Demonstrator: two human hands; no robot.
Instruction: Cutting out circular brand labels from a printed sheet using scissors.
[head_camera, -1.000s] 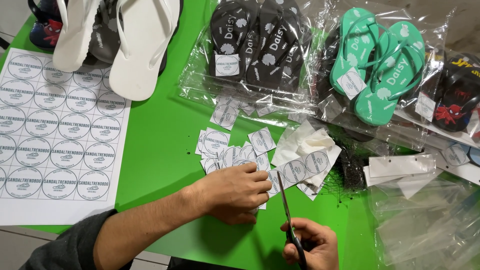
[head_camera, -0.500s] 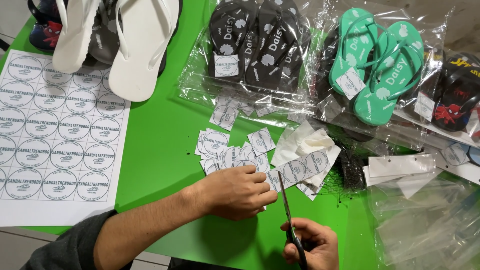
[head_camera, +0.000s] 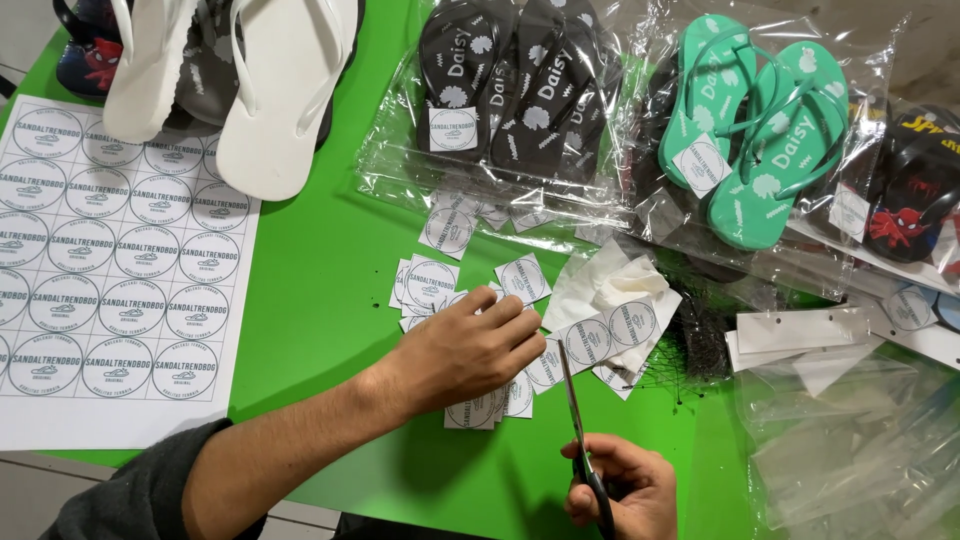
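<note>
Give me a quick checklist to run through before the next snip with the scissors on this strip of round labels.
1. Right hand grips the scissors by the handles: ok.
2. Blades sit at the label strip, in the gap between two round labels: ok.
3. Left hand holds the strip flat on the green table: ok.
4. Left fingertips clear of the blades: cannot tell, they lie very close.
5. Cut labels lie away from the cutting line: ok.
6. Uncut label sheet lies flat at the table's left side: ok.
</note>
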